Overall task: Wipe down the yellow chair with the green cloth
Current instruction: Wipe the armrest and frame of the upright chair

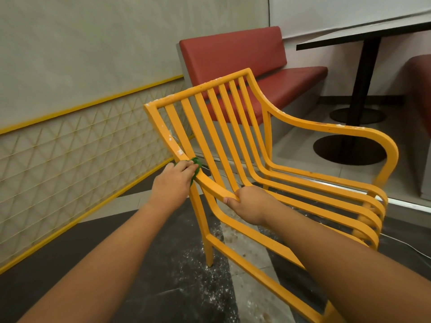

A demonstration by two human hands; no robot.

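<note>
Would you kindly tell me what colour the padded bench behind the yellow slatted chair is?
The padded bench is dark red; head view.

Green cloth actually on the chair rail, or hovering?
Touching. Head view: the left hand presses the green cloth onto the yellow chair rail, no gap.

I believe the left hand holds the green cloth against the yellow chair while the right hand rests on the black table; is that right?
Not quite: the head view shows the right hand gripping the near armrest of the yellow chair, not resting on the black table. The left hand does hold the green cloth against the chair.
</note>
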